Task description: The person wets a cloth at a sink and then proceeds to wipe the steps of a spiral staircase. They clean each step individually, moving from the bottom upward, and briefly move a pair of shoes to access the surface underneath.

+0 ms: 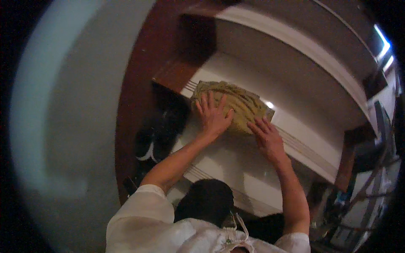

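Observation:
A yellowish-green cloth (243, 109) lies bunched in folds on a pale stair tread (294, 126) in front of me. My left hand (215, 115) presses flat on the cloth's left part, fingers spread. At the cloth's lower right edge rests my right hand (269, 136), its fingertips on the fabric and the fingers slightly apart. Neither hand visibly grips the cloth. The tread beneath the cloth is hidden; thin grooves run along its front edge on both sides.
Dark shoes (150, 142) with white trim stand at the left beside the steps. A lower tread (259, 186) lies below my arms. A dark red wall panel (136, 104) borders the stairs on the left. Metal bars (370, 193) are at the right.

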`<state>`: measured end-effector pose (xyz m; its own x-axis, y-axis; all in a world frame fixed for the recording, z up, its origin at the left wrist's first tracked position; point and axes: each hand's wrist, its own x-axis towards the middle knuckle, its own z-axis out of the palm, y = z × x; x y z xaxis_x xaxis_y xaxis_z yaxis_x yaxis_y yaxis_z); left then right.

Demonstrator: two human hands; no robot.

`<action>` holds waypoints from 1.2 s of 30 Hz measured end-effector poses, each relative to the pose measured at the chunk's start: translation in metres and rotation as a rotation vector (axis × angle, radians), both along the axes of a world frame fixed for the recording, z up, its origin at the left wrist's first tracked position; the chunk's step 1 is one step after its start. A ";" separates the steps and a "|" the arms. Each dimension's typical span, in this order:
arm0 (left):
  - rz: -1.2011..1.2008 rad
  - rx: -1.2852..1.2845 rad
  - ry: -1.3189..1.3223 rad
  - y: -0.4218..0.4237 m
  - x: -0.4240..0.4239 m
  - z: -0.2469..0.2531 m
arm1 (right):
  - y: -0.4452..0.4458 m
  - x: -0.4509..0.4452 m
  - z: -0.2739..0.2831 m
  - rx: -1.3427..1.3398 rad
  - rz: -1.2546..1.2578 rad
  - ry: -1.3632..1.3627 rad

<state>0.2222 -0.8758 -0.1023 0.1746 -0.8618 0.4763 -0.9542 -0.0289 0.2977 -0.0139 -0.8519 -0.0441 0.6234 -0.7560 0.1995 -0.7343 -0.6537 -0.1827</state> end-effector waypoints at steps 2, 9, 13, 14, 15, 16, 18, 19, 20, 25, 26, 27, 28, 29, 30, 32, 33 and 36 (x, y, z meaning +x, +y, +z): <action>-0.096 -0.031 -0.009 0.004 -0.035 0.007 | 0.010 -0.035 0.005 0.028 -0.066 0.045; -0.635 -0.187 0.027 0.008 -0.158 0.009 | 0.068 -0.125 -0.007 -0.184 -0.327 -0.071; -0.887 -0.297 -0.126 0.007 -0.158 -0.013 | 0.095 -0.113 -0.011 -0.233 -0.325 -0.061; -0.943 -0.395 -0.119 0.004 -0.150 -0.019 | 0.100 -0.114 -0.011 -0.171 -0.260 -0.075; -1.007 -0.491 -0.115 0.006 -0.141 -0.024 | 0.104 -0.114 -0.017 -0.108 -0.204 -0.098; -1.044 -0.493 -0.130 0.013 -0.132 -0.010 | 0.107 -0.113 -0.024 -0.048 -0.167 -0.116; -1.155 -0.387 -0.192 0.030 -0.095 -0.021 | 0.103 -0.094 -0.042 0.138 -0.079 0.009; -1.201 -0.365 -0.213 0.039 -0.078 -0.035 | 0.098 -0.086 -0.059 0.234 -0.050 0.055; -1.242 -0.349 -0.228 0.045 -0.062 -0.056 | 0.092 -0.079 -0.073 0.330 -0.018 0.107; -0.770 0.207 -0.190 0.111 0.077 -0.113 | 0.093 0.038 -0.150 0.244 0.194 0.035; -0.669 0.305 -0.233 0.133 0.096 -0.120 | 0.098 0.067 -0.151 0.234 0.225 -0.019; -0.593 0.392 -0.203 0.154 0.100 -0.114 | 0.101 0.084 -0.160 0.247 0.248 -0.012; -0.518 0.476 -0.171 0.170 0.101 -0.106 | 0.100 0.097 -0.169 0.261 0.268 0.000; -0.528 0.452 -0.222 0.180 0.097 -0.109 | 0.099 0.098 -0.173 0.270 0.278 0.013; -0.528 0.431 -0.268 0.193 0.101 -0.114 | 0.098 0.099 -0.162 0.254 0.323 0.069; -0.538 0.381 -0.359 0.201 0.101 -0.123 | 0.098 0.094 -0.144 0.223 0.403 0.184; -0.581 0.358 -0.362 0.197 0.096 -0.129 | 0.096 0.086 -0.146 0.231 0.414 0.144; -0.696 0.329 -0.370 0.178 0.069 -0.137 | 0.090 0.047 -0.158 0.273 0.379 0.077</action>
